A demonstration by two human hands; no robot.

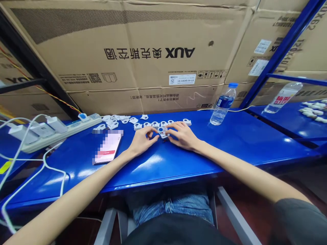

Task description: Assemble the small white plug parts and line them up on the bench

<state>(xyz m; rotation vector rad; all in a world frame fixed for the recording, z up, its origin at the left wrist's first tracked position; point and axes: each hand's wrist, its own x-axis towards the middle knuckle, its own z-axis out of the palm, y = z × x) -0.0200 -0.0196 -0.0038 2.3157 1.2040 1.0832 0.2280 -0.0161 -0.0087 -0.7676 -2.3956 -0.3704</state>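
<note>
A small white plastic part with a round hole [162, 132] is between my two hands, low over the blue table. My left hand [143, 139] has its thumb and index finger curled against the part's left side. From the right, the bent fingers of my right hand [183, 136] meet its other side. Behind it stands a row of similar white parts [155, 125], partly hidden by my fingers. One more white part [187, 121] sits at the row's right end. A loose heap of the same parts [112, 119] lies farther left.
A phone [108, 148] lies left of my left hand. Chargers and cables fill a power strip [93, 119] at the far left. A water bottle [222, 104] stands to the right, another bottle [283, 98] beyond the blue post. Large cartons [143, 75] wall off the back.
</note>
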